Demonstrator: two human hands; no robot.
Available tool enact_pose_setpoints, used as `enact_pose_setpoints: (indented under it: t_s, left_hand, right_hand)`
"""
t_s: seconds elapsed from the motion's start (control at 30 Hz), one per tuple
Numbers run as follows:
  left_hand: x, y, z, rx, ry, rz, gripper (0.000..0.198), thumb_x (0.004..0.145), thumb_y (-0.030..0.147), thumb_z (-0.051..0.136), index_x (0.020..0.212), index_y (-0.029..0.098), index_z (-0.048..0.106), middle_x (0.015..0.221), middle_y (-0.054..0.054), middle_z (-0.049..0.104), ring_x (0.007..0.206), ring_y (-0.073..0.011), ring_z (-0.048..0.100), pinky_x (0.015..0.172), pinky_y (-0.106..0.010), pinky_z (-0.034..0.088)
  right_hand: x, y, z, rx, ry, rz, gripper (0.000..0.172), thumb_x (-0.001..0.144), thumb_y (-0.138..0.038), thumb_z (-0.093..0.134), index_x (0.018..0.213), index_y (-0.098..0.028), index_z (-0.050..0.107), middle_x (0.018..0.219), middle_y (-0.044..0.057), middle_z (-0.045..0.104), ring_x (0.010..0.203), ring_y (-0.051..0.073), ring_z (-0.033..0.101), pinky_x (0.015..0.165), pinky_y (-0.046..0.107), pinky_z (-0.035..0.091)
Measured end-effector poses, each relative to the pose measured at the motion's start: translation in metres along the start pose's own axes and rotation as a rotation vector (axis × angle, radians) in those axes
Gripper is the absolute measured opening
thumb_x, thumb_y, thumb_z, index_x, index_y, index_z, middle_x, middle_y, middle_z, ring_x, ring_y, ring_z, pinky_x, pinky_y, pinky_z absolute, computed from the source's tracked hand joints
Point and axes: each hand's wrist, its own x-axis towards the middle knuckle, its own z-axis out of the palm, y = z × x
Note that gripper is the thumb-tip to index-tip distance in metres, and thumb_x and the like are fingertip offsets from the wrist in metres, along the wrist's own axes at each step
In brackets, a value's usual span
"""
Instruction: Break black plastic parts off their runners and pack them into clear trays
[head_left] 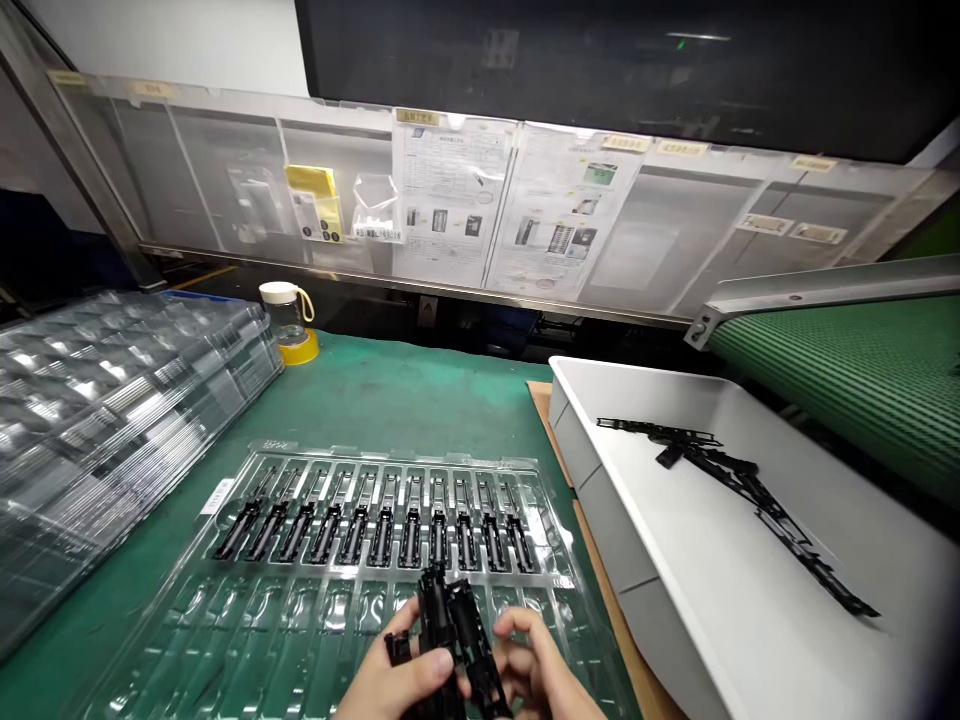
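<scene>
My left hand (397,675) is closed around several slim black mechanical parts (439,620), held low over the front of a clear plastic tray (442,462). Its thumb presses across them. My right hand (544,665) has its fingers curled against the lower right side of the rightmost held black part (476,640); where its thumb lies is hidden. Just beyond my hands, a row of similar black parts (412,535) lies in the tray's upper pockets, each with thin rods pointing away from me. The front pockets show clear plastic with no parts in those visible.
At left stands a tall stack of clear trays (135,400). A lidded cup (285,310) sits behind it on the green mat (405,385). A white bin (645,560) at right holds several black parts (750,480). Beyond it is a green conveyor belt (855,360). Printed sheets (457,200) hang ahead.
</scene>
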Motion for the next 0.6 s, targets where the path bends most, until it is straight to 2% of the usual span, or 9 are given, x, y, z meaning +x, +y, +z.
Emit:
enact_pose_setpoints:
  t_s: [0.07,0.13,0.23,0.33,0.4,0.47,0.6]
  left_hand:
    - [0.002,-0.005,-0.001,0.013,-0.024,0.065,0.057,0.046,0.029,0.073,0.092,0.013,0.044,0.064,-0.007,0.060,0.059,-0.0147,0.055,0.061,-0.025,0.041]
    - [0.002,-0.008,-0.001,0.046,-0.002,0.149,0.055,0.042,0.030,0.074,0.089,0.013,0.048,0.073,-0.008,0.060,0.067,-0.0171,0.055,0.062,-0.025,0.040]
    - [0.000,-0.008,-0.002,0.140,0.095,0.214,0.052,0.044,0.031,0.073,0.088,0.014,0.050,0.079,-0.008,0.059,0.071,-0.0190,0.054,0.066,-0.027,0.040]
    - [-0.002,-0.007,-0.002,0.220,0.153,0.214,0.051,0.049,0.030,0.070,0.091,0.013,0.049,0.082,-0.010,0.059,0.079,-0.0220,0.052,0.074,-0.031,0.037]
    - [-0.002,-0.006,0.000,0.256,0.146,0.234,0.050,0.050,0.030,0.069,0.093,0.014,0.049,0.085,-0.010,0.058,0.080,-0.0225,0.051,0.077,-0.033,0.036]
    - [-0.003,-0.005,0.002,0.307,0.111,0.257,0.048,0.051,0.029,0.068,0.093,0.014,0.051,0.083,-0.008,0.058,0.074,-0.0207,0.052,0.076,-0.032,0.036]
    - [-0.005,-0.002,0.008,0.296,0.046,0.183,0.045,0.051,0.029,0.067,0.092,0.014,0.054,0.076,-0.006,0.059,0.071,-0.0202,0.053,0.071,-0.029,0.039]
  right_hand:
    - [0.002,-0.005,0.002,0.013,0.031,-0.043,0.052,0.054,-0.044,0.058,0.092,-0.021,0.031,0.076,0.001,0.054,0.066,0.013,0.051,0.055,0.022,0.036]
    - [0.004,-0.007,0.002,0.065,0.079,-0.057,0.046,0.057,-0.040,0.058,0.091,-0.020,0.035,0.071,0.000,0.053,0.064,0.012,0.051,0.057,0.023,0.037]
    - [0.008,-0.009,-0.001,0.169,0.186,-0.041,0.038,0.059,-0.037,0.057,0.088,-0.018,0.042,0.070,0.000,0.052,0.060,0.011,0.050,0.055,0.023,0.038]
    - [0.010,-0.010,-0.002,0.263,0.223,0.000,0.043,0.058,-0.039,0.057,0.092,-0.017,0.043,0.062,-0.003,0.048,0.046,0.008,0.045,0.044,0.021,0.035]
    - [0.011,-0.012,0.000,0.244,0.213,0.015,0.046,0.056,-0.042,0.059,0.091,-0.017,0.043,0.052,-0.007,0.041,0.037,0.005,0.037,0.038,0.019,0.030]
    - [0.011,-0.016,0.003,0.147,0.206,0.035,0.041,0.056,-0.044,0.058,0.084,-0.015,0.047,0.047,-0.008,0.035,0.036,0.004,0.033,0.037,0.018,0.026]
    - [0.014,-0.023,0.008,0.051,0.182,-0.004,0.030,0.062,-0.040,0.055,0.079,-0.015,0.050,0.054,-0.005,0.043,0.045,0.006,0.040,0.043,0.018,0.031]
